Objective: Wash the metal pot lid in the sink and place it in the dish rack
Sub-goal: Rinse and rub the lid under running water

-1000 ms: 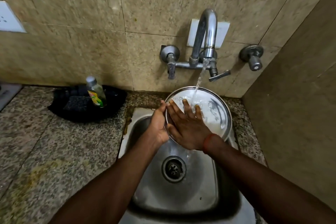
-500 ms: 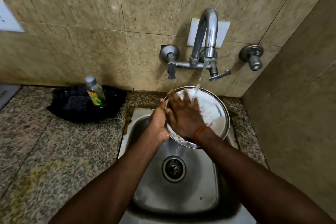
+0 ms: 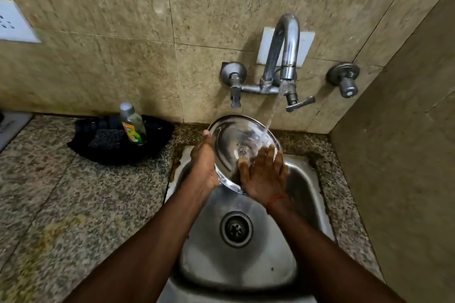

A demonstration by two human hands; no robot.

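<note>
The round metal pot lid [image 3: 231, 140] is held tilted over the steel sink [image 3: 248, 261], under the water running from the tap [image 3: 283, 49]. My left hand [image 3: 204, 165] grips the lid's left rim. Flat on the lid's lower right part lies my right hand [image 3: 264, 174], fingers spread, and the stream lands just above them. The lid's surface looks shiny and free of foam. No dish rack is in view.
A black tray [image 3: 103, 152] on the granite counter [image 3: 73, 204] left of the sink holds a scrub pad [image 3: 105, 139] and a green soap bottle [image 3: 133, 125]. A tiled wall stands close behind, a side wall at the right. A valve knob [image 3: 346, 81] juts from the wall.
The white foam on the lid has rinsed off. My right hand slid from the lid's left side to its lower right. The lid moved slightly left under the stream.
</note>
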